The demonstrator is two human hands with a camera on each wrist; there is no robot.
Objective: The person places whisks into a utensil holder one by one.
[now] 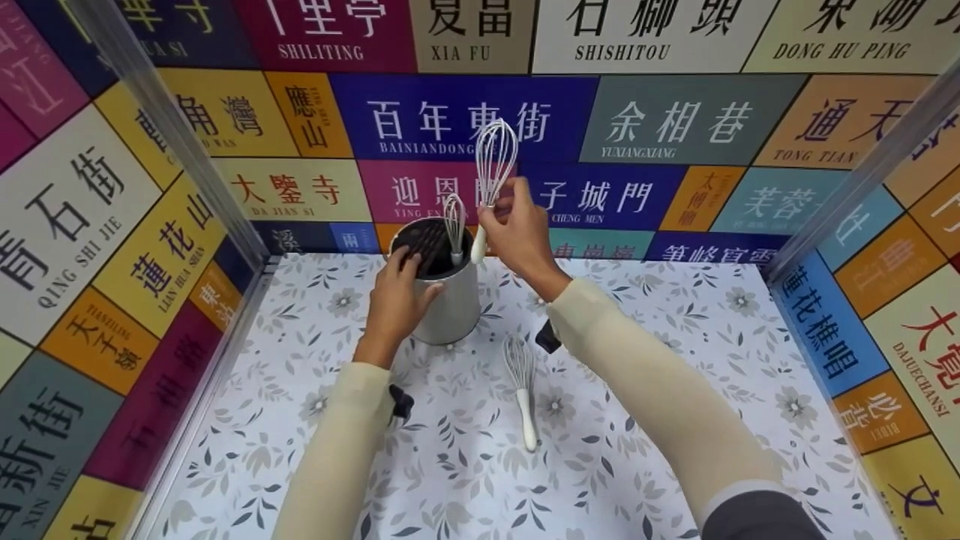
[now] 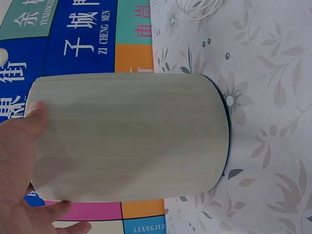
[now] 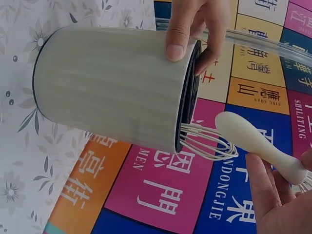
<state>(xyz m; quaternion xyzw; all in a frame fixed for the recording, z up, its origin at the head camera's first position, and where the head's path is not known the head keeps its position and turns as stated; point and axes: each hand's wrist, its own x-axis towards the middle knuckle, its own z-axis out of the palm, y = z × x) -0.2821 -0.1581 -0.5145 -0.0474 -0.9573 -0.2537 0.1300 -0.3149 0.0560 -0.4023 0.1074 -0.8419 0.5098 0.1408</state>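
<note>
A pale utensil holder with a dark slotted insert stands upright at the back of the table. My left hand grips its rim, thumb on the outer wall and fingers over the top, as the right wrist view shows. A small whisk stands in the holder, wires up. Above the holder's right side, my right hand pinches a second whisk near where wires meet handle. Its cream handle points down, end close beside the rim.
Another whisk with a cream handle lies on the flower-patterned tabletop, in front of the holder. Panels with coloured lettering rise behind the table and at both sides. Clear strips run up the corners.
</note>
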